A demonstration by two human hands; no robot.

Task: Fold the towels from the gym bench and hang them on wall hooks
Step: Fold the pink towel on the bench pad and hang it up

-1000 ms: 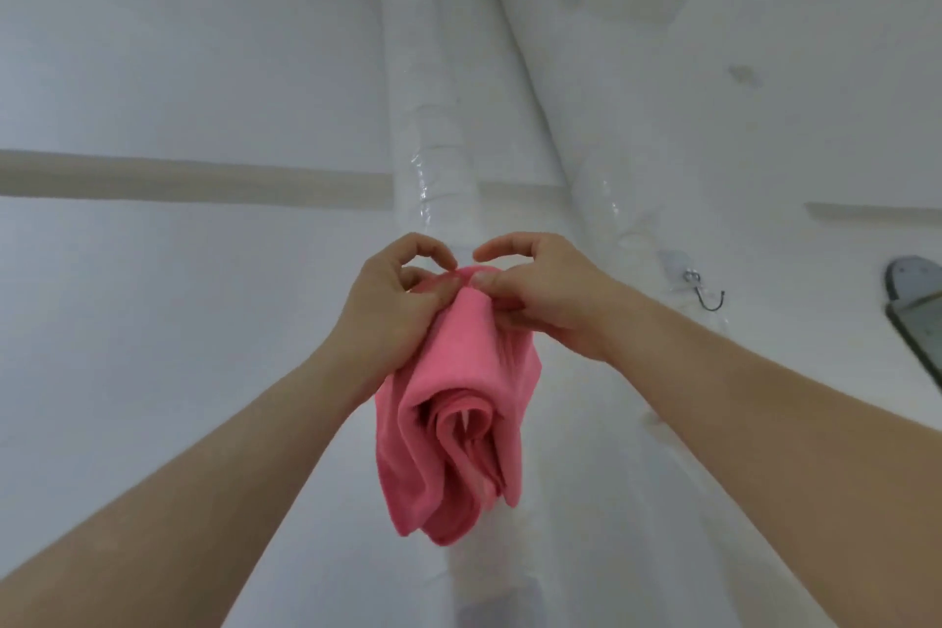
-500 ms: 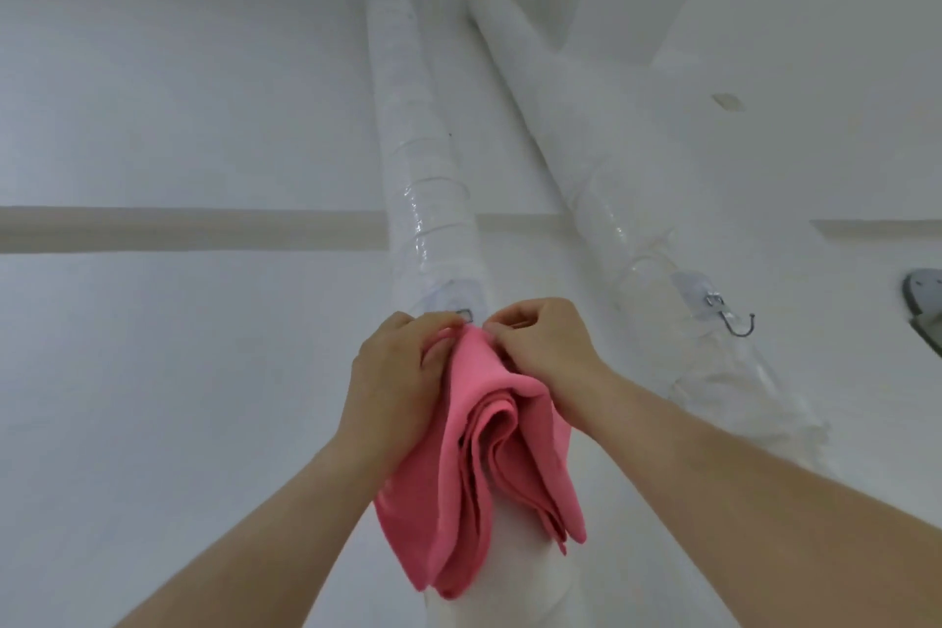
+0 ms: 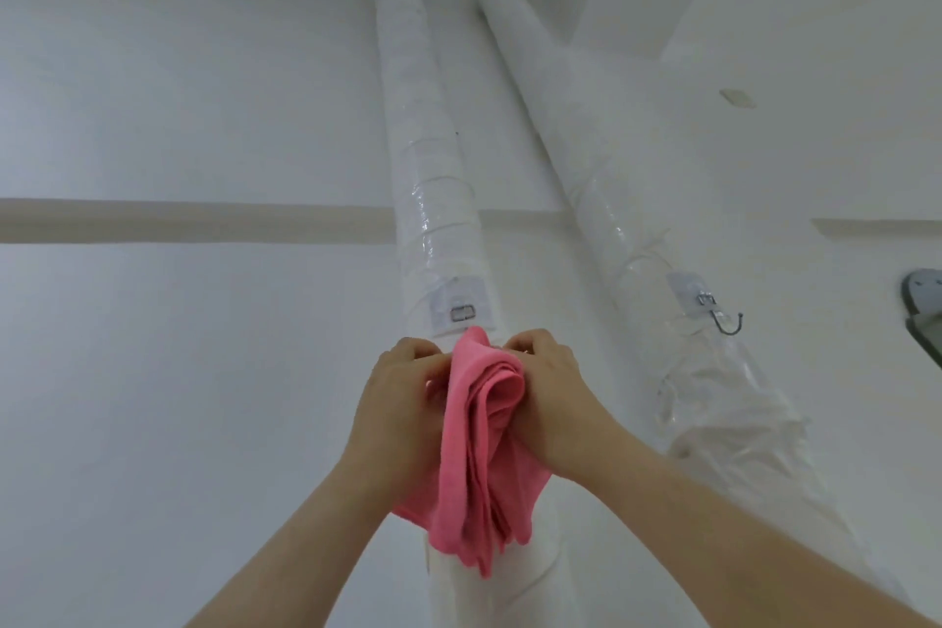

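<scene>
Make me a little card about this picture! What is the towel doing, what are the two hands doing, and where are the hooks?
towel: pink towel, folded in layers, hanging down between both hands
left hand: grips the towel's top from the left
right hand: grips the towel's top from the right
near hook: hook mount on the left pipe, just above the towel's top
free hook: metal hook on the right pipe, nothing on it
hung yet: cannot tell

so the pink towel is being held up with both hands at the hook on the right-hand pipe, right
Wrong pipe. The head view shows the left hand and right hand holding the pink towel up at the hook mount on the left-hand pipe; the hook on the right-hand pipe hangs bare.
</scene>
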